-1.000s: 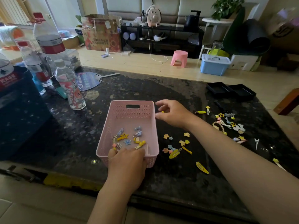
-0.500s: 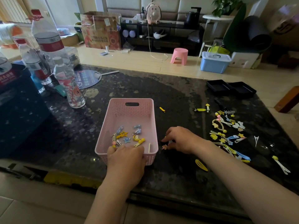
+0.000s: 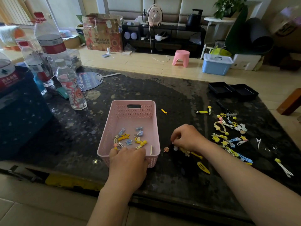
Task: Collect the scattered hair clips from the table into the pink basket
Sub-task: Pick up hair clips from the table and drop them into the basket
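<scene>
The pink basket (image 3: 133, 111) stands on the dark stone table (image 3: 171, 95) with several hair clips (image 3: 130, 137) lying in its near half. My left hand (image 3: 128, 162) grips the basket's near rim. Just right of the basket, my right hand (image 3: 187, 138) is down on the table, fingers pinched together over a small cluster of clips (image 3: 187, 151); yellow pieces stick out beneath it. A small orange flower clip (image 3: 166, 149) lies between hand and basket. A large scatter of clips (image 3: 228, 132) lies to the right, and a yellow oval clip (image 3: 203, 167) sits nearer me.
Water bottles (image 3: 71, 88) and a dark blue crate (image 3: 17, 115) crowd the table's left side, with a round hand fan (image 3: 88, 80) behind them. Two black trays (image 3: 232, 91) sit at the far right. A lone yellow clip (image 3: 164, 111) lies beyond the basket's right corner.
My right hand came down from the basket's right rim to the clips beside the basket and has closed its fingers over them. My left hand has stayed on the near rim.
</scene>
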`<state>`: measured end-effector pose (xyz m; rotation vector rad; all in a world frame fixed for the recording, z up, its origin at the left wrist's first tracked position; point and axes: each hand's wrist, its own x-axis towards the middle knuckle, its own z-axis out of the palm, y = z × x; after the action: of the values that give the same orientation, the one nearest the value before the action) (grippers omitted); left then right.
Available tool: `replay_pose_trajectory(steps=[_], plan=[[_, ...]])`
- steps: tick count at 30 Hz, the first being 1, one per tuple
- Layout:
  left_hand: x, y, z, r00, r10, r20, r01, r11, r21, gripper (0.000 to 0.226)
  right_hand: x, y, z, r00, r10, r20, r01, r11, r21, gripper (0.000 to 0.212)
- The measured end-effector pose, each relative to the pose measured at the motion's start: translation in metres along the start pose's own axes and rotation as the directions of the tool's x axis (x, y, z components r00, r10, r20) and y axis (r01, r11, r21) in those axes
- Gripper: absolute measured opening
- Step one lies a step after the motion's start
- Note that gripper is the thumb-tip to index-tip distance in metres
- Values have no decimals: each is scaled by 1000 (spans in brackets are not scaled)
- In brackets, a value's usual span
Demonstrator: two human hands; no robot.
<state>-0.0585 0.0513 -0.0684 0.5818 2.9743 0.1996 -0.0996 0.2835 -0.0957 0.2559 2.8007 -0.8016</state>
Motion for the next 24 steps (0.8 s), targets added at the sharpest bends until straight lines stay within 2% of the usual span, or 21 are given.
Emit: replay_pose_trajectory(steps=[4, 6, 8, 11, 14, 16, 18, 20, 22, 24], plan=[[1, 0, 1, 1000, 0, -5, 0, 1000, 8, 18, 1, -3, -14, 988, 32, -151, 2, 975, 223, 15], [2, 0, 2, 1000, -2, -12, 2, 1000, 18, 18, 0, -18, -23, 974, 23, -225, 67, 921, 383, 14], [1, 0, 2, 1000, -2, -16, 3, 1000, 16, 18, 1, -40, -29, 961, -31, -275, 160, 874, 458, 12], [1, 0, 3, 1000, 0, -19, 0, 1000, 21, 19, 4, -74, -27, 936, -185, -300, 300, 865, 402, 6], [3, -1, 3, 999, -22, -28, 22, 1000, 5, 22, 8, -99, -17, 926, -309, -217, 372, 846, 383, 17], [4, -1, 3, 999, -44, -17, 44, 999, -6, 27, 9, -104, -14, 923, -337, -186, 385, 818, 427, 23], [5, -2, 2, 999, -51, -10, 51, 999, 14, 31, 9, -98, -18, 932, -298, -208, 363, 800, 478, 26], [5, -2, 2, 999, -48, -6, 48, 999, 24, 32, 7, -85, -22, 945, -217, -245, 310, 831, 461, 26], [5, -2, 3, 999, -53, 7, 53, 998, 24, 34, 4, -66, -22, 955, -113, -273, 199, 930, 310, 29], [6, -1, 4, 998, -62, 19, 61, 997, 53, 36, -2, -46, -14, 980, -25, -196, 41, 996, 79, 46]])
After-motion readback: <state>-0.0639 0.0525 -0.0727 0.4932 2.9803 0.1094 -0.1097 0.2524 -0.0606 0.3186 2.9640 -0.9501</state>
